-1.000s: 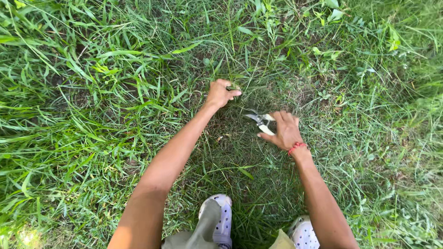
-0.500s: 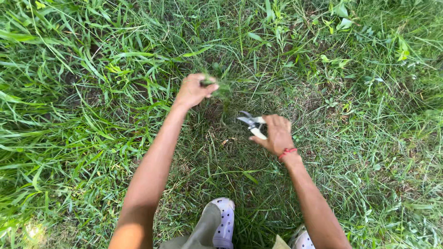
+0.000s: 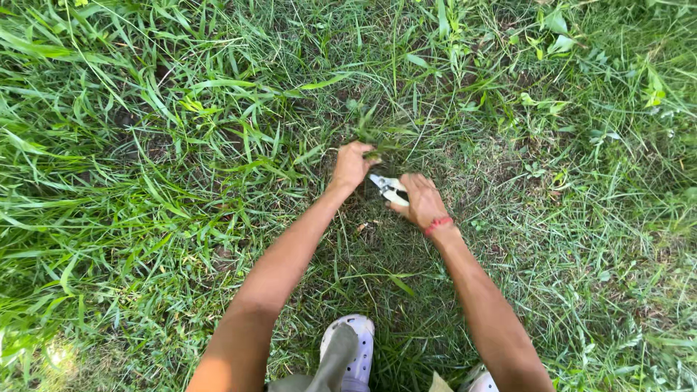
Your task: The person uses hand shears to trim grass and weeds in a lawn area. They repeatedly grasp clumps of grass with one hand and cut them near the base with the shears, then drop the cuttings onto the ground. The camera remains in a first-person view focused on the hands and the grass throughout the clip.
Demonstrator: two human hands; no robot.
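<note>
Left hand [image 3: 351,165] was fisted round a grass tuft [image 3: 372,131] at 12 o'clock, pulling it upright — likely to expose the stems. Right hand [image 3: 421,200] gripped pruning shears [image 3: 386,187] tight, blades pointing at 10 o'clock toward the tuft's base. Red wristband [image 3: 438,226] — right wrist.

Long grass [image 3: 145,145]: seen thick and bright green across the left and far side, its blades bent over in many directions.
Short grass [image 3: 552,290]: seen thinner and paler on the right and near side, with dry strands mixed in.
Broad-leaved weeds [image 3: 555,36]: scattered at the far right among the grass.
Pale perforated shoe [image 3: 352,352]: seen at the near edge, centre.
Second shoe [image 3: 483,381]: partly cut off at the near edge, right of the first.
</note>
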